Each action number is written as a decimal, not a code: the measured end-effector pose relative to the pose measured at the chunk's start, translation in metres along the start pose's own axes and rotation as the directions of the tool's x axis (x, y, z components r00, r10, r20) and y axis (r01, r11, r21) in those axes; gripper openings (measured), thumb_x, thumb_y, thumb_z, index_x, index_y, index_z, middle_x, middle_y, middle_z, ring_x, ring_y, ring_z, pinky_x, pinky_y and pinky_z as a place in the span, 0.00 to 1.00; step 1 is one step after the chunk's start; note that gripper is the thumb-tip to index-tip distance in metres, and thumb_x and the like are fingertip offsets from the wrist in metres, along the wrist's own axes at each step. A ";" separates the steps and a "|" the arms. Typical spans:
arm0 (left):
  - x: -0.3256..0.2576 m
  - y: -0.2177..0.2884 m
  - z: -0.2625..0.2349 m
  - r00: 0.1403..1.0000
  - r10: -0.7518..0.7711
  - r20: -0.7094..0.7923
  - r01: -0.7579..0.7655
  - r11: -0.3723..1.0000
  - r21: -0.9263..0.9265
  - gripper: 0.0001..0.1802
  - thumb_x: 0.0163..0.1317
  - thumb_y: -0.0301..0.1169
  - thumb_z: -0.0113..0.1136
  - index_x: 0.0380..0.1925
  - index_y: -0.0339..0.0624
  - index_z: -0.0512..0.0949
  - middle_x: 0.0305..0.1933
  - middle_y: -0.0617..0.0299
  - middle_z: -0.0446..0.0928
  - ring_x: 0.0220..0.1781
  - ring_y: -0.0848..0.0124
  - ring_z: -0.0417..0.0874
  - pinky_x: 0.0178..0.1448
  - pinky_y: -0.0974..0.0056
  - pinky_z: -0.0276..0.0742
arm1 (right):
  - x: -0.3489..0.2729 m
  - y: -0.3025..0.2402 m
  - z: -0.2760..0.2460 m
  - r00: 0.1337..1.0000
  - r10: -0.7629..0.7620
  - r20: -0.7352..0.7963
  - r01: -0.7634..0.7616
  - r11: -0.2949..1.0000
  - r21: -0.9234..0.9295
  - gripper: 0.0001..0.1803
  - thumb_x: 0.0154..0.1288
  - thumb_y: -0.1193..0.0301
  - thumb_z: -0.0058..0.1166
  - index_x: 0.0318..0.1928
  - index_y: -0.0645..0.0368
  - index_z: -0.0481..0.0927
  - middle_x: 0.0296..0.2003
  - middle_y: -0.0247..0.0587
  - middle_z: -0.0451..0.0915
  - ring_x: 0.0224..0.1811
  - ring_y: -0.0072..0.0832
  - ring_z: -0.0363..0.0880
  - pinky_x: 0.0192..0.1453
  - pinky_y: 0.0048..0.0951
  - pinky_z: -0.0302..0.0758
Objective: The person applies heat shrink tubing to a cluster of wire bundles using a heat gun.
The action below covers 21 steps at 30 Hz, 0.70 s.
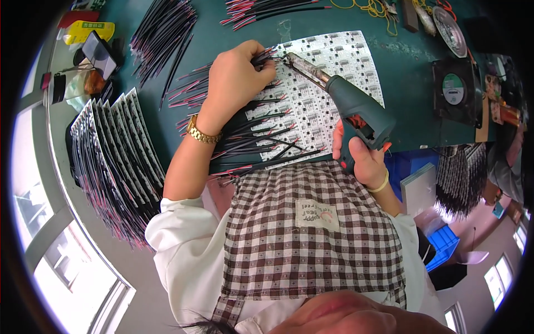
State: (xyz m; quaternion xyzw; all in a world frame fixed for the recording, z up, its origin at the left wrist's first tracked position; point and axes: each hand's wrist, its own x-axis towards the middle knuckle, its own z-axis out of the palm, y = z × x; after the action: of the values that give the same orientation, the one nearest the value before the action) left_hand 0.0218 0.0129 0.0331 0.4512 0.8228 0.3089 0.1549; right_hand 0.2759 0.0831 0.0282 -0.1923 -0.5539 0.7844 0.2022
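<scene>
My left hand (238, 80) pinches a black-sheathed wire (269, 53) at the far left edge of a white circuit board panel (350, 61) dotted with small parts. In my right hand (364, 161) is the grip of a dark green soldering gun (361, 103). Its metal tip points left and reaches the board close to the stripped end of the held wire; whether they touch is too small to tell. Several black wires (239, 142) with red and white ends lie along the panel's left side, some overlapping it. Part of that row is covered by my left hand and forearm.
Bundles of black wires (164, 36) lie at the back left. Wired boards (119, 133) stand stacked on the left. A phone-like screen (99, 54) and yellow packet (89, 32) are beyond. On the right sit a square black fan-like unit (457, 92) and a metal dish (449, 32).
</scene>
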 end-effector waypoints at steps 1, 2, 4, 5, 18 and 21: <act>0.000 0.000 0.000 1.000 0.007 -0.008 -0.007 1.000 0.005 0.11 0.51 0.30 0.64 0.30 0.33 0.78 0.24 0.57 0.79 0.23 0.76 0.77 0.33 0.71 0.73 | 0.000 -0.001 0.000 1.000 0.014 0.006 -0.014 1.000 -0.020 0.16 0.65 0.69 0.50 0.48 0.68 0.69 0.27 0.37 0.75 0.25 0.19 0.72 0.30 0.22 0.70; 0.000 0.000 0.001 1.000 0.014 -0.017 -0.014 1.000 0.011 0.11 0.51 0.31 0.64 0.30 0.34 0.77 0.24 0.57 0.79 0.23 0.76 0.77 0.32 0.71 0.73 | 0.000 -0.002 0.000 1.000 0.015 0.006 -0.015 1.000 -0.018 0.16 0.65 0.69 0.50 0.48 0.68 0.69 0.27 0.37 0.75 0.25 0.19 0.72 0.30 0.22 0.70; 0.000 0.000 0.001 1.000 0.016 -0.015 -0.016 1.000 0.014 0.11 0.50 0.30 0.64 0.29 0.34 0.77 0.23 0.58 0.79 0.23 0.76 0.77 0.32 0.71 0.73 | -0.002 -0.003 -0.001 0.999 0.048 0.009 -0.047 0.997 -0.063 0.16 0.65 0.70 0.50 0.48 0.68 0.69 0.28 0.37 0.75 0.25 0.19 0.72 0.30 0.21 0.70; 0.000 -0.001 0.001 1.000 0.019 -0.018 -0.019 1.000 0.017 0.11 0.50 0.30 0.65 0.29 0.34 0.77 0.23 0.58 0.79 0.23 0.76 0.77 0.32 0.71 0.73 | -0.003 -0.003 -0.001 0.999 0.050 0.007 -0.049 0.997 -0.061 0.16 0.65 0.70 0.50 0.48 0.68 0.69 0.28 0.37 0.75 0.25 0.19 0.72 0.30 0.21 0.70; 0.001 0.001 -0.002 1.000 0.024 0.005 -0.024 1.000 0.005 0.12 0.50 0.30 0.65 0.30 0.32 0.78 0.25 0.55 0.80 0.25 0.74 0.79 0.35 0.70 0.75 | -0.009 0.005 0.003 0.995 -0.061 -0.076 0.055 0.996 -0.076 0.33 0.63 0.48 0.50 0.53 0.66 0.66 0.27 0.39 0.71 0.24 0.21 0.70 0.27 0.21 0.67; 0.000 0.001 -0.002 1.000 0.016 0.017 -0.016 1.000 -0.004 0.12 0.50 0.31 0.65 0.30 0.32 0.78 0.25 0.56 0.80 0.25 0.74 0.79 0.35 0.70 0.75 | -0.013 0.004 -0.001 0.997 -0.022 -0.071 0.018 0.998 -0.053 0.38 0.61 0.44 0.51 0.56 0.66 0.64 0.27 0.39 0.71 0.24 0.21 0.70 0.27 0.21 0.66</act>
State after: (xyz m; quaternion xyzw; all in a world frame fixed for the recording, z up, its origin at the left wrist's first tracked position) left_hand 0.0209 0.0128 0.0356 0.4604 0.8171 0.3078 0.1603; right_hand 0.2867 0.0759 0.0247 -0.2198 -0.5685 0.7603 0.2245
